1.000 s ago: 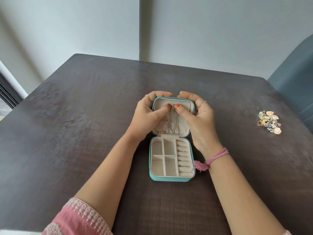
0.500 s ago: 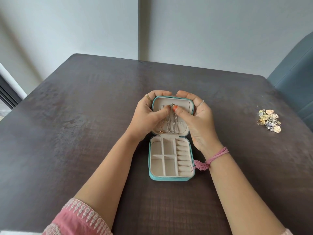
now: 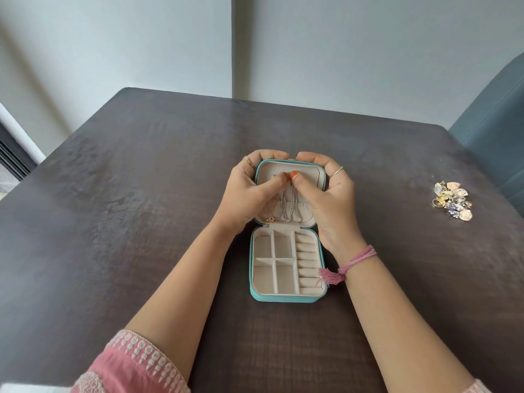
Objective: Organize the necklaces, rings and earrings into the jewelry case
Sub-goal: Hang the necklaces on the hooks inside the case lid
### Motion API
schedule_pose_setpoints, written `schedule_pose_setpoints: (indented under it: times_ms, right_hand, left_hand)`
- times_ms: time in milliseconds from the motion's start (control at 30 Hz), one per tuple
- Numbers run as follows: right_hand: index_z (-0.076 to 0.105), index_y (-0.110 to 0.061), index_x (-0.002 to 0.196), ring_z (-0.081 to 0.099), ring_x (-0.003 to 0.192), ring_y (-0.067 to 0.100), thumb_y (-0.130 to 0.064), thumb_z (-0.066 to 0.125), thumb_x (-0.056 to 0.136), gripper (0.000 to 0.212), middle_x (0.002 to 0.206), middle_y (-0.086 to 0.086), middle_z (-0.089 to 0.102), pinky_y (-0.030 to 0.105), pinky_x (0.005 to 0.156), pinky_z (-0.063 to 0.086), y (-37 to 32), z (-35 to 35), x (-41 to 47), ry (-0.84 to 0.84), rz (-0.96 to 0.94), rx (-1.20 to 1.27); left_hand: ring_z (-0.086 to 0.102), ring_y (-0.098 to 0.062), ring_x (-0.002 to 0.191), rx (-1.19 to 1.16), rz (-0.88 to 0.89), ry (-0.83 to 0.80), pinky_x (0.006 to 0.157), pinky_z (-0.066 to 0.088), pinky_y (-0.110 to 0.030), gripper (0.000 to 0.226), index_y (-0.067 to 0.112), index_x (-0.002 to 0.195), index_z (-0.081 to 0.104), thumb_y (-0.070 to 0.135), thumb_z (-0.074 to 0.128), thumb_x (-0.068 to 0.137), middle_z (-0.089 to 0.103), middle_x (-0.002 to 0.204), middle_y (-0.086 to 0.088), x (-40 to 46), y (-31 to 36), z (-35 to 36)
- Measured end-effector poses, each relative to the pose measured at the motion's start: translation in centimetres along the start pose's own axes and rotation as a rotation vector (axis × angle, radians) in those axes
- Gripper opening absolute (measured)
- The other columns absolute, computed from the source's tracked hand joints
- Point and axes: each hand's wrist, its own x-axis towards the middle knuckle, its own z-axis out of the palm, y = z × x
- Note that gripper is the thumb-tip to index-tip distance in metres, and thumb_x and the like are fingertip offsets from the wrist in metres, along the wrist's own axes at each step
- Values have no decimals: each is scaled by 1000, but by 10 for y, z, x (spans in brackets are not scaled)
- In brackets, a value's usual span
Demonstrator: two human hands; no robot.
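Small teal zip jewelry case with cream lining lies open at the middle of the dark brown wooden table, lid raised at the far side. Left hand and right hand wrap fingers round the lid's far edge, one on each side, thumbs pressed in at the top of the lid lining, pinching the silver chain necklaces there. Chains hang down the lid, ends at the gathered pocket; a thin rose-gold chain hangs beside them on the left. Base compartments and ring rolls hold nothing visible. Heap of gold and silver rings and earrings sits well apart at right table edge. Pink thread bracelet on right wrist.
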Motion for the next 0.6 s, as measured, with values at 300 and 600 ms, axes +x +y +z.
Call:
schedule_pose_setpoints:
  times_ms: [300, 600]
  right_hand:
    - [66, -15, 104, 66, 91, 23, 5, 64, 85, 28, 102, 14, 70, 45, 87, 56, -3, 0, -1, -19, 61, 46]
    - [67, -15, 102, 67, 89, 19, 7, 56, 87, 30, 95, 8, 70, 32, 76, 56, -6, -2, 0, -44, 99, 118]
  left_hand:
    - [65, -10, 83, 24, 6, 16, 74, 54, -26, 25, 16, 101, 66, 4, 66, 79, 69, 94, -1, 1, -1, -1]
    - [64, -11, 83, 11, -2, 2, 75, 54, -27, 28, 18, 101, 66, 2, 64, 78, 70, 93, 2, 1, 0, -1]
